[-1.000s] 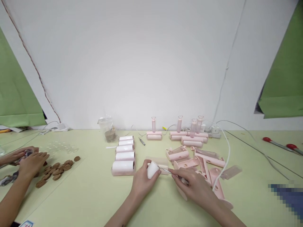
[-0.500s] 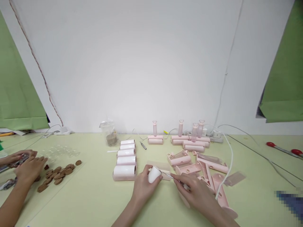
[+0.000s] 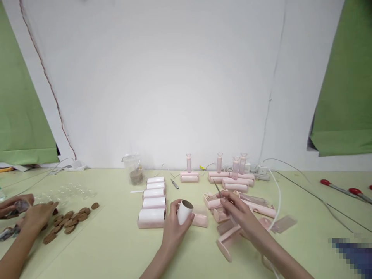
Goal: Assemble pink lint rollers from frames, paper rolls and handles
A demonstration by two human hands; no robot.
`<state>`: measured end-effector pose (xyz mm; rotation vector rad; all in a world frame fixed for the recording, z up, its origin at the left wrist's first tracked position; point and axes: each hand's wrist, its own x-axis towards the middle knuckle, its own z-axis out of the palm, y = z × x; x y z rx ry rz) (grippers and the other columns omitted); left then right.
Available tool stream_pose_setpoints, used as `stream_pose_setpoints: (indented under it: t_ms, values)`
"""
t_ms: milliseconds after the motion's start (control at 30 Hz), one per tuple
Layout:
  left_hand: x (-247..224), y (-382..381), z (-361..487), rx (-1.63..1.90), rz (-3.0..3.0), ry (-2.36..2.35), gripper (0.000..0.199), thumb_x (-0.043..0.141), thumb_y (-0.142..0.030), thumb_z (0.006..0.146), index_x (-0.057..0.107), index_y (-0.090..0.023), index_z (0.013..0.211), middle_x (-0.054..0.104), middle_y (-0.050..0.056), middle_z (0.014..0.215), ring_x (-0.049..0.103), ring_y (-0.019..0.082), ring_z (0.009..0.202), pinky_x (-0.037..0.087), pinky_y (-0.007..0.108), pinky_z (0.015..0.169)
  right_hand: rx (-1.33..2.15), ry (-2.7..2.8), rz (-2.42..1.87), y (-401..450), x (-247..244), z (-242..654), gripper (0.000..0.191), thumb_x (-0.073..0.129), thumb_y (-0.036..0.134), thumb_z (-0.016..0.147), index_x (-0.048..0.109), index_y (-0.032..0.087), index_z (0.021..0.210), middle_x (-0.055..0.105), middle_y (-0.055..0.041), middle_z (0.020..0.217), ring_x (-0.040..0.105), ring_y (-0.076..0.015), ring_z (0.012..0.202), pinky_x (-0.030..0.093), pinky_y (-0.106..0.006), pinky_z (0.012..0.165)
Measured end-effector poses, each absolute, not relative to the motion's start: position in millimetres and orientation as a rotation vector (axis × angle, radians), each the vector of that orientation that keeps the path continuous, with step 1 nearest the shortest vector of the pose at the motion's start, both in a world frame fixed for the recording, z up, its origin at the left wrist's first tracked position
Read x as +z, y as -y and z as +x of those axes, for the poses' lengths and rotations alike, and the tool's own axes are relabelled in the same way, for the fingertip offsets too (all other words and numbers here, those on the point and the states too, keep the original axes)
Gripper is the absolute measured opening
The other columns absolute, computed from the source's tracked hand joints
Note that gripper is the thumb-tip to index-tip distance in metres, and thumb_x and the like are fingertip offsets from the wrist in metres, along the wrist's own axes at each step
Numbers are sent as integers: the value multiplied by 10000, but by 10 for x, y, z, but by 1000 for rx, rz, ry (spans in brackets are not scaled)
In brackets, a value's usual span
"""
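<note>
By the wall I can see a clear plastic bag, standing upright with brown contents gathered at the bottom; I can't make out what they are. To the left of the worker's hands, five lint-roller-like cylinders lie in a row, white film on top and pinkish bases beneath, open ends facing right. Along the back sit pink roller cases, with slim pink handles standing up.

The white roll is off the table, in the curled fingers of the left hand, its open end tilted up and showing a brownish inside. The right hand pinches a slim metal tool, tip up and well apart from the roll.

Under that hand and forearm, loose pink shells lie heaped, partly hidden. A white cable drops across this side and disappears behind the forearm. A clear cover lies just beside the heap, and red-handled tools rest farther right. At far left, a co-worker's hands work near brown discs.
</note>
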<state>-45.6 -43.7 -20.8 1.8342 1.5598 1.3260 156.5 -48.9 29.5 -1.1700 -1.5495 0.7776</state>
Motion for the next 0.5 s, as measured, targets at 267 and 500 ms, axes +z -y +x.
stream_pose_setpoints:
  t_ms: [267,500]
  values:
    - [-13,229,-347,1533,1921,-1275,384,545,-339,736,447,-215,1086,551,64,1092,505,221,1015,398,339,855,803,1484,-759,222,747,1251,215,574,371,704,514,192,807,563,-18,775,562,-172,786,439,-286,719]
    - [-97,168,-338,1522,1983,-1173,380,532,-292,752,443,-218,1114,530,55,1155,469,205,1093,364,328,928,534,1759,-991,213,489,1065,110,547,285,708,584,195,657,557,-66,970,511,-207,966,382,-348,841]
